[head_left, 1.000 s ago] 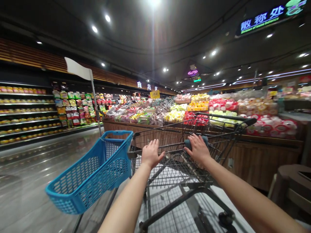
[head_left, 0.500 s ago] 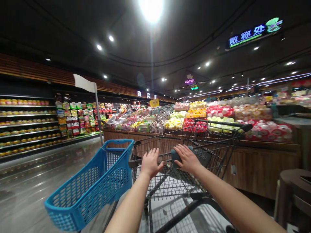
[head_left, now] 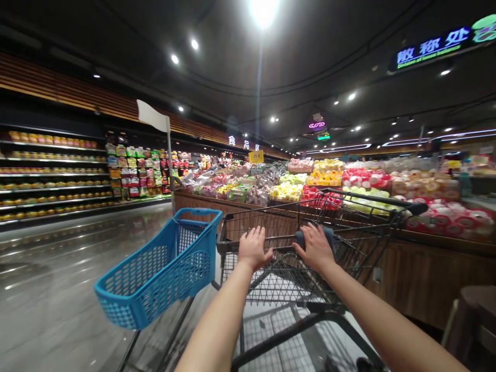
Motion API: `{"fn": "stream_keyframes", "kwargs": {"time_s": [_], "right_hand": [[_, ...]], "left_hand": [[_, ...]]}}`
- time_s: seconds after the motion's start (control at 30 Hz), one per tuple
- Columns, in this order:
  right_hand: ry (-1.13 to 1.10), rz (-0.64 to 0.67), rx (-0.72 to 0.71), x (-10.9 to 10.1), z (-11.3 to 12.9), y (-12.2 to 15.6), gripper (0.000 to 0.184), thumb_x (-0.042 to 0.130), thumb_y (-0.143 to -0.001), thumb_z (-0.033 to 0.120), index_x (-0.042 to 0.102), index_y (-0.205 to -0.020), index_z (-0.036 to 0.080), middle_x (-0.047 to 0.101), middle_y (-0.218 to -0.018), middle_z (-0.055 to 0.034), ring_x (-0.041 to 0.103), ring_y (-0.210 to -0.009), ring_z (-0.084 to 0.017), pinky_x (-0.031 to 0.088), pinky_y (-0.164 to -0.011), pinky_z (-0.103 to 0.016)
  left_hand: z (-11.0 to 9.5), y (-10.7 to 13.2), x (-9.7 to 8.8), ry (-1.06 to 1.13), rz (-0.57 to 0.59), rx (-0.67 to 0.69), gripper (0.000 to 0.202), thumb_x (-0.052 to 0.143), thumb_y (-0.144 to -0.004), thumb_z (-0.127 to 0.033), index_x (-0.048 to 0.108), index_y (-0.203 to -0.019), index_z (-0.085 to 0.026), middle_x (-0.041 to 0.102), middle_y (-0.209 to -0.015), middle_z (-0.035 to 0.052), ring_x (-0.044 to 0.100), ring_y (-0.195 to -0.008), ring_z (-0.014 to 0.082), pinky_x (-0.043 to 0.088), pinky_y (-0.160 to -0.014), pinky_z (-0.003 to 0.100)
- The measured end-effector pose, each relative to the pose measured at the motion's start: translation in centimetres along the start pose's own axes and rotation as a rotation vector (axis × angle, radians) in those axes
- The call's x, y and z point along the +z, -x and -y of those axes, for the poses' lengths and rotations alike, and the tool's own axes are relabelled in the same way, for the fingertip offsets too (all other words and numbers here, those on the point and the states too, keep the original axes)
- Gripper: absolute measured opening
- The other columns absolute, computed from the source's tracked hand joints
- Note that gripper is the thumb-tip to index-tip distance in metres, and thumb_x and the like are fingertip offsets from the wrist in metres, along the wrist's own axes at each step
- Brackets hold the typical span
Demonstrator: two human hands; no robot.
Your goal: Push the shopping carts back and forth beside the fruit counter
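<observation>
A black wire shopping cart (head_left: 349, 222) stands right in front of me. My left hand (head_left: 253, 248) rests on its handle bar with the fingers stretched forward. My right hand (head_left: 314, 247) is curled over a blue grip on the same bar. A blue plastic basket (head_left: 163, 266) hangs on the cart's left side, tilted outward, and nothing shows inside it.
A long wooden display counter (head_left: 418, 268) heaped with packaged sweets runs ahead and to the right. Shelves of goods (head_left: 50, 178) line the left wall beyond a glossy grey floor (head_left: 58, 274). A white flag on a pole (head_left: 168, 150) rises behind the basket. A dark wooden stool (head_left: 475, 315) sits at far right.
The view has swung a little to the left and down. My right hand has shifted right along the bar and closed over the blue grip. My left hand stays on the bar.
</observation>
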State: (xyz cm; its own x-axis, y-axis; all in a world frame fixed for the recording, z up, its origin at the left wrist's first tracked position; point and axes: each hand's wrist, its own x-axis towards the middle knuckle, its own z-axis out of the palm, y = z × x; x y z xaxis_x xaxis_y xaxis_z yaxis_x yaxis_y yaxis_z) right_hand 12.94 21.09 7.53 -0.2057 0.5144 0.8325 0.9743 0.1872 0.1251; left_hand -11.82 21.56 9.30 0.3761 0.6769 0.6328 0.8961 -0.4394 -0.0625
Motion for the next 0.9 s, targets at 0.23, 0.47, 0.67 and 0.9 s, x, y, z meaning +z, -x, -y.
{"fn": "stream_keyframes", "kwargs": {"time_s": [0.23,0.47,0.67,0.9], "right_hand": [[-0.1,0.011,-0.141,0.7,6.8,-1.7,0.06,0.052,-0.086,0.042,0.049,-0.134,0.008,0.056,-0.135,-0.0159,0.036,-0.137,-0.029,0.016,-0.119,-0.048],[-0.146,0.029,-0.221,1.1,7.8,-2.0,0.06,0.05,-0.087,0.039,0.045,-0.139,0.01,0.052,-0.139,-0.0142,0.035,-0.138,-0.027,0.018,-0.119,-0.045],[-0.169,0.03,-0.256,0.8,7.4,-1.7,0.064,0.049,-0.089,0.04,0.038,-0.145,0.012,0.047,-0.145,-0.0131,0.03,-0.142,-0.027,0.017,-0.119,-0.047],[-0.186,0.002,-0.264,1.1,7.8,-1.9,0.064,0.05,-0.088,0.039,0.039,-0.145,0.013,0.043,-0.149,-0.0107,0.025,-0.144,-0.026,0.017,-0.12,-0.046]], "left_hand": [[2.6,0.4,-0.6,-0.015,0.021,0.031,0.072,0.054,-0.083,-0.047,0.038,-0.146,-0.016,0.046,-0.148,0.0134,0.043,-0.135,0.0287,0.036,-0.107,0.045],[5.1,1.1,-1.6,-0.049,0.062,0.035,0.07,0.052,-0.084,-0.045,0.039,-0.145,-0.013,0.048,-0.147,0.0136,0.046,-0.133,0.026,0.038,-0.106,0.041],[4.8,1.7,-1.9,-0.055,0.072,0.031,0.071,0.051,-0.084,-0.045,0.036,-0.146,-0.014,0.047,-0.148,0.0142,0.045,-0.133,0.0268,0.039,-0.105,0.042],[5.0,1.7,-2.1,-0.059,0.066,0.022,0.071,0.054,-0.083,-0.043,0.037,-0.146,-0.016,0.049,-0.146,0.0141,0.046,-0.132,0.0277,0.04,-0.104,0.042]]}}
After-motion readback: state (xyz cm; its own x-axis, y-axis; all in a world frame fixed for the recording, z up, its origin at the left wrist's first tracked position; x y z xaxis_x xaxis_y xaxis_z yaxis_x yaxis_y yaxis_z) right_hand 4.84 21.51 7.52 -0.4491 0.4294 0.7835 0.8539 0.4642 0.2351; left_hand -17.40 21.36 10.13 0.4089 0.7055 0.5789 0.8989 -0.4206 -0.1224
